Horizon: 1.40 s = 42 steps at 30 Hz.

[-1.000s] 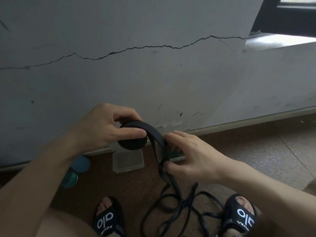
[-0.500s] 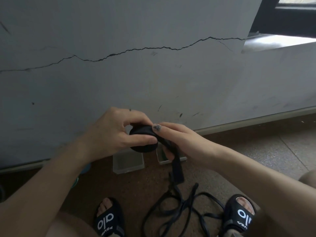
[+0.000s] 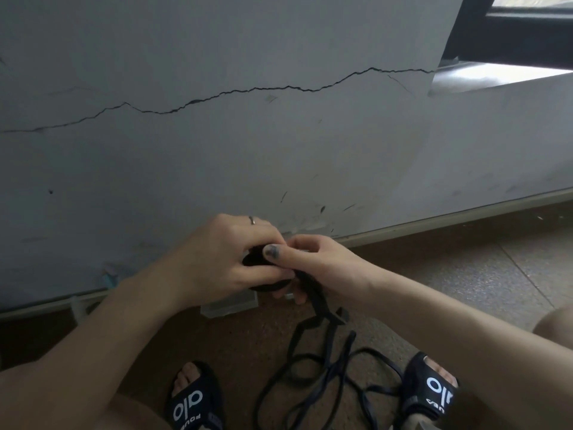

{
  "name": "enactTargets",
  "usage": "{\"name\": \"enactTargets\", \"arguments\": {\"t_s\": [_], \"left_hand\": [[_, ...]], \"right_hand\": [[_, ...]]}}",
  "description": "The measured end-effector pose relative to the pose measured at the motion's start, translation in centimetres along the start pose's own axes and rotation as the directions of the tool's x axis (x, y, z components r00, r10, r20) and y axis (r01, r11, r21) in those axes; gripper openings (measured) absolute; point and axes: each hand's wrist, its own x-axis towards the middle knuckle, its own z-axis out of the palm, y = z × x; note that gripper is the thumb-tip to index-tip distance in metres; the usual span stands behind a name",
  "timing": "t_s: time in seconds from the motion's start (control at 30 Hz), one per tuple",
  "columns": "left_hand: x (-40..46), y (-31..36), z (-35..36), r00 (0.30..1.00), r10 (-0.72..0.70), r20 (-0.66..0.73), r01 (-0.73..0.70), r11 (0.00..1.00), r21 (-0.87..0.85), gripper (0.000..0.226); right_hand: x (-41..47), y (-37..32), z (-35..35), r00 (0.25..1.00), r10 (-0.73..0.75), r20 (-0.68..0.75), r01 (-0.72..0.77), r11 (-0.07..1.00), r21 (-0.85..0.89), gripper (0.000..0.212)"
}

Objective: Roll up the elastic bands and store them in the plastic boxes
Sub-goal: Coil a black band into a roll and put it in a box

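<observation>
A clear plastic box sits on the floor under the hands, its contents seemingly hidden. The left hand grips the flat black elastic band, wound into a round coil; the right hand pinches its strap, whose loose loops trail between black sandals.

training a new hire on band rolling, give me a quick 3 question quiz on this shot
1. True or false: most of the black elastic band is already wound into the roll.
2. Which hand carries a ring? A) left hand B) right hand C) neither
3. Fill in: the clear plastic box sits on the floor, partly hidden below the ____.

Key
1. False: long loops still lie loose on the floor between the sandals.
2. A
3. hands
</observation>
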Motion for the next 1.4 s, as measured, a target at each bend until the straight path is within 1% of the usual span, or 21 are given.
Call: {"name": "enactTargets", "arguments": {"t_s": [0.07, 0.13, 0.2, 0.27, 0.37, 0.4, 0.43, 0.47, 0.53, 0.6, 0.67, 0.77, 0.8, 0.83, 0.97, 1.03, 1.13, 1.17, 1.23, 1.33, 1.4], "left_hand": [[0.0, -0.1, 0.0, 1.0, 0.0, -0.027, -0.001, 0.999, -0.045, 0.029], [-0.1, -0.1, -0.4, 0.998, -0.005, -0.061, -0.001, 0.995, -0.098, 0.028], [-0.2, 0.1, -0.7, 0.998, -0.003, -0.064, -0.004, 0.993, -0.116, 0.028], [-0.3, 0.2, -0.7, 0.999, -0.012, -0.039, 0.008, 0.995, -0.102, 0.029], [-0.2, 0.1, -0.4, 1.0, -0.027, -0.003, 0.027, 0.999, -0.034, 0.032], [-0.1, 0.1, -0.1, 1.0, -0.022, 0.002, 0.022, 0.999, -0.027, 0.032], [-0.1, 0.1, 0.1, 1.0, -0.016, 0.001, 0.016, 0.999, -0.032, 0.031], [-0.1, 0.1, 0.2, 1.0, -0.013, -0.006, 0.013, 0.999, -0.044, 0.03], [-0.2, 0.1, 0.1, 0.999, -0.016, -0.041, 0.013, 0.997, -0.082, 0.029], [-0.3, 0.1, -0.2, 0.997, -0.015, -0.072, 0.008, 0.994, -0.105, 0.029], [-0.3, 0.1, -0.5, 0.998, -0.02, -0.063, 0.014, 0.995, -0.095, 0.03], [-0.2, 0.2, -0.2, 0.999, -0.036, 0.002, 0.036, 0.997, -0.071, 0.032], [-0.1, 0.2, 0.1, 0.999, -0.031, 0.015, 0.032, 0.996, -0.083, 0.03], [-0.1, 0.2, 0.2, 0.999, -0.03, 0.015, 0.031, 0.995, -0.098, 0.028], [-0.3, -0.2, -0.2, 0.996, -0.071, -0.045, 0.064, 0.987, -0.144, 0.03], [-0.5, -0.2, -0.4, 0.996, -0.075, -0.05, 0.068, 0.988, -0.137, 0.03], [-0.3, 0.0, -0.1, 0.998, -0.068, 0.003, 0.068, 0.993, -0.097, 0.033], [-0.2, 0.1, 0.2, 0.998, -0.063, 0.01, 0.064, 0.993, -0.101, 0.033], [-0.1, 0.1, 0.4, 0.998, -0.06, -0.008, 0.059, 0.991, -0.124, 0.031], [-0.2, 0.1, 0.1, 0.996, -0.065, -0.056, 0.056, 0.987, -0.15, 0.03], [-0.4, 0.1, -0.1, 0.996, -0.069, -0.055, 0.061, 0.988, -0.144, 0.03]], "right_hand": [[-0.1, -0.1, -0.2, 0.992, 0.006, 0.125, -0.02, 0.994, 0.109, 0.077], [-0.6, -0.8, -0.9, 0.963, -0.025, 0.267, -0.048, 0.963, 0.264, 0.053], [-0.9, -1.1, -1.6, 0.945, -0.058, 0.321, -0.042, 0.954, 0.297, 0.038], [-0.8, -1.2, -1.5, 0.965, -0.048, 0.257, -0.009, 0.977, 0.215, 0.044], [-0.5, -1.2, -1.1, 0.999, 0.003, 0.051, -0.003, 1.0, -0.004, 0.069], [-0.6, -1.1, -1.1, 0.999, 0.013, 0.03, -0.011, 0.998, -0.054, 0.069], [-0.6, -1.2, -1.2, 0.998, 0.029, 0.053, -0.025, 0.998, -0.061, 0.065], [-0.8, -1.4, -1.3, 0.993, 0.038, 0.115, -0.037, 0.999, -0.012, 0.057], [-1.2, -1.8, -1.6, 0.967, 0.019, 0.253, -0.059, 0.987, 0.152, 0.048], [-1.3, -1.7, -2.1, 0.954, 0.007, 0.301, -0.081, 0.969, 0.234, 0.05], [-1.1, -1.5, -2.2, 0.966, 0.001, 0.257, -0.058, 0.975, 0.214, 0.053], [-0.9, -1.2, -1.5, 0.995, 0.008, 0.096, -0.01, 1.0, 0.02, 0.063], [-0.9, -1.1, -1.5, 0.997, 0.008, 0.072, -0.006, 1.0, -0.028, 0.067], [-1.0, -1.0, -1.6, 0.996, 0.015, 0.086, -0.012, 1.0, -0.028, 0.067], [-1.6, -1.6, -2.4, 0.963, 0.01, 0.269, -0.066, 0.977, 0.201, 0.043], [-1.6, -1.4, -2.5, 0.972, -0.011, 0.234, -0.04, 0.976, 0.213, 0.044], [-1.1, -1.0, -1.9, 0.998, 0.003, 0.07, -0.006, 0.999, 0.046, 0.058], [-1.1, -0.9, -1.7, 0.999, 0.007, 0.048, -0.007, 1.0, -0.001, 0.063], [-1.2, -0.9, -1.8, 0.995, 0.027, 0.094, -0.03, 0.999, 0.023, 0.06], [-1.8, -1.5, -2.3, 0.966, 0.034, 0.256, -0.08, 0.982, 0.172, 0.044], [-1.8, -1.6, -2.5, 0.965, 0.011, 0.263, -0.064, 0.979, 0.194, 0.039]]}}
